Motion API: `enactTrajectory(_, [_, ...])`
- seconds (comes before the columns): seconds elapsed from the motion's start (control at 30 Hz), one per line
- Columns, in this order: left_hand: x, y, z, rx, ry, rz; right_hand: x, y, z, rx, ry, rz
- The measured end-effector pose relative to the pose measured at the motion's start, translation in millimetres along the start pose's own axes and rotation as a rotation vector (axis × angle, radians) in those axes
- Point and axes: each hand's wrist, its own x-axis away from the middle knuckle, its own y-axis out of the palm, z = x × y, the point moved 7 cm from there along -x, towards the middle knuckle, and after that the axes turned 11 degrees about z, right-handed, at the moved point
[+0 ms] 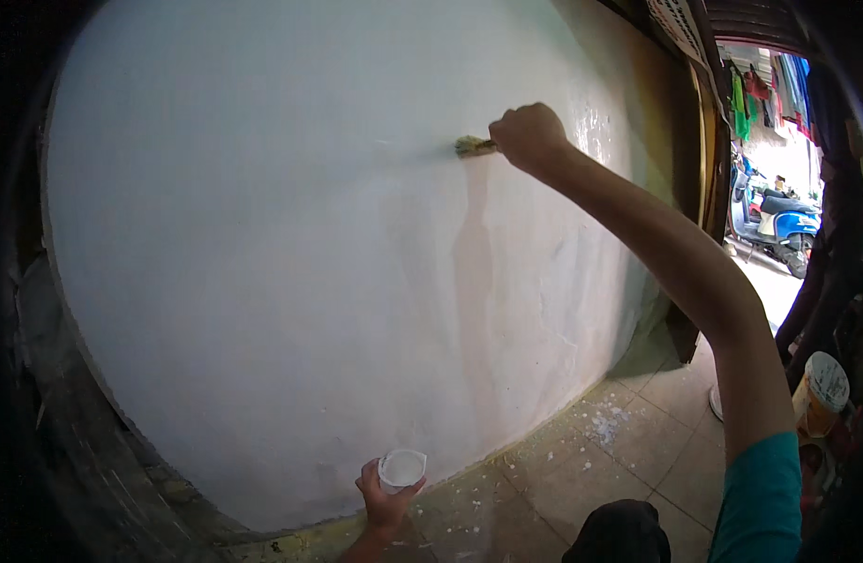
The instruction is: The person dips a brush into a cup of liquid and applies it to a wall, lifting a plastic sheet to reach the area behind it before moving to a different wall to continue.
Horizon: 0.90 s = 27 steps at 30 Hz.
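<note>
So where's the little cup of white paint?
In the head view, the cup of white paint is low down in the left hand, near where the white wall meets the floor.

One head-worn fisheye view looks forward and slightly down, close to a white wall (290, 244) that fills most of the picture and bows toward the rim. Tiled floor (591, 460) lies below, and an open doorway (769, 188) sits at the right edge.
</note>
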Motion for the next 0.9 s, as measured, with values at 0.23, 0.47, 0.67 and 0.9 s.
enactTrajectory(0.23, [-2.3,-3.4,-4.0,0.01,-0.051,0.003,-3.2,11.5,10.5,-0.236,0.141,-0.079])
enactTrajectory(0.47, [0.3,-2.8,-2.9,0.033,0.029,0.042,-3.4,7.3,41.7,-0.151,0.172,-0.042])
enactTrajectory(0.67, [-0.3,-1.7,-9.9,0.066,0.015,0.017,8.4,26.0,23.7,-0.307,0.181,-0.038])
enactTrajectory(0.9, [-0.3,-2.9,-0.5,-0.024,0.007,0.033,3.1,3.0,28.0,-0.226,0.09,0.197])
